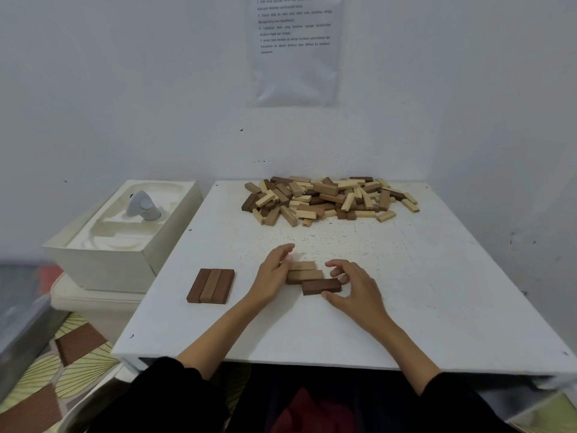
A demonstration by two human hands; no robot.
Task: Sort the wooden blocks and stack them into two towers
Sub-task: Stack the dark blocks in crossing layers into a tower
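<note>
A white counter (406, 292) with speckled, chipped paint stands against a pale, matte wall. On the wall hangs a printed sheet (296, 48) in a glossy plastic sleeve; its text is too small to read.

At the far edge of the counter lies a loose pile of wooden blocks (331, 198). They are small rectangular bars with smooth faces, in pale, tan and dark brown wood, and they lie at all angles. Nearer, on the left, a set of three brown blocks (211, 286) lies flat, side by side and touching.

In the middle, three more blocks lie flat in a staggered row between the hands: a tan block (302, 265) farthest, a mid-brown block (304, 276) touching it, and a dark block (321, 286) nearest, set off to the right. The left grip (274, 273) is loose and flat, with nearly straight fingers resting against the left ends of the row. The right grip (352, 282) pinches the dark block, thumb on its near side and curled fingers at its right end.

Left of the counter, a cream box (103, 260) with a moulded insert holds a rounded grey device (143, 207). Black sleeves cover both arms above the elbow.
</note>
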